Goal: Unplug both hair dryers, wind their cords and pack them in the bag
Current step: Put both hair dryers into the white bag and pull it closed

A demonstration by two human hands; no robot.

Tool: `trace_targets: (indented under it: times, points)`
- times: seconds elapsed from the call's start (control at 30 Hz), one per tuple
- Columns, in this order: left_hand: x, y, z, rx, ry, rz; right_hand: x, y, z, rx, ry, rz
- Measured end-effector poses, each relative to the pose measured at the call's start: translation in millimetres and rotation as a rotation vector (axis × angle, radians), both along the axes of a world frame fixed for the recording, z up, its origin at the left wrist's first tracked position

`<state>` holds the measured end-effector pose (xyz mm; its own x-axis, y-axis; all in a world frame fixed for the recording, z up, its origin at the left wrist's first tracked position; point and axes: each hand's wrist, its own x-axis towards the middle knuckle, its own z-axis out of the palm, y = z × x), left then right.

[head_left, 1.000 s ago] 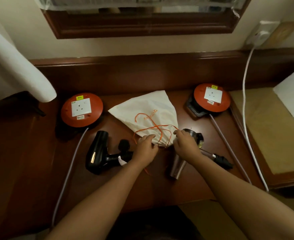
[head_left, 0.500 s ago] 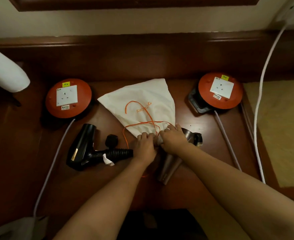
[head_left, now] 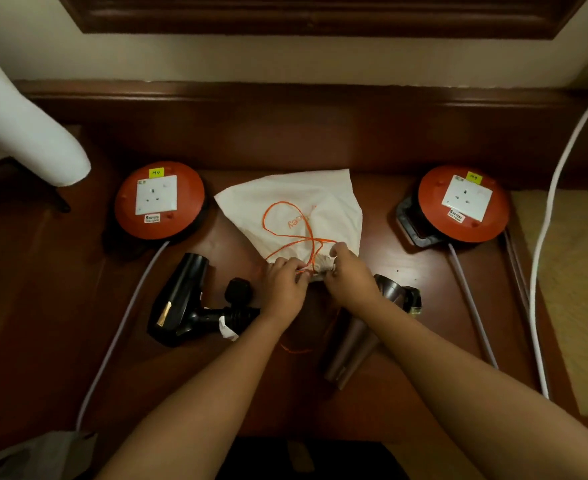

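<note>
Soft white cloth of the drawstring bag (head_left: 306,216), lying mid-surface between both hair dryers (likely light and limp), is bunching where left hand (head_left: 284,287) and right hand (head_left: 349,280) fingers are pinching its gathered mouth.

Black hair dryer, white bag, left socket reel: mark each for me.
black hair dryer (head_left: 185,289): head view, on the barrel.
white bag (head_left: 251,206): head view, on bare cloth by its far left corner.
left socket reel (head_left: 126,216): head view, on the orange face.
</note>
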<state>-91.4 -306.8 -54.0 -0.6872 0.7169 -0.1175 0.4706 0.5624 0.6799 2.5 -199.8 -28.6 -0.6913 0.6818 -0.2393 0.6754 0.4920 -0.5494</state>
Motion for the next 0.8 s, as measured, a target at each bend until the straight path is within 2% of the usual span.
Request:
trace_targets:
  times: [0.17, 0.27, 0.33, 0.43, 0.5, 0.57, 0.67, 0.73, 0.8]
  points:
    - [-18, -9, 57, 0.232, -0.16, 0.304, -11, -7, 38, -0.066, 0.225, -0.148]
    - [-30, -20, 81, 0.241, -0.24, 0.5, -18, -6, 58, -0.04, 0.307, -0.18]
    - [-37, -29, 89, 0.238, -0.27, 0.552, -22, -8, 68, -0.008, 0.354, -0.184]
    - [-38, -43, 98, 0.217, -0.08, 0.421, -28, -16, 79, 0.065, 0.384, -0.154]
    - [-37, -47, 108, 0.261, 0.165, 0.176, -29, -22, 83, 0.093, 0.394, -0.117]
    - [-41, -44, 113, 0.195, 0.373, -0.098, -30, -30, 82, 0.122, 0.415, -0.079]
    - [-47, -39, 113, 0.103, 0.475, -0.273, -28, -42, 74, 0.166, 0.442, -0.051]
    - [-50, -41, 108, 0.129, 0.485, -0.23, -26, -47, 70, -0.047, 0.514, -0.15]
    - [-50, -45, 101, 0.168, 0.374, -0.195, -25, -49, 66, -0.421, 0.622, -0.401]
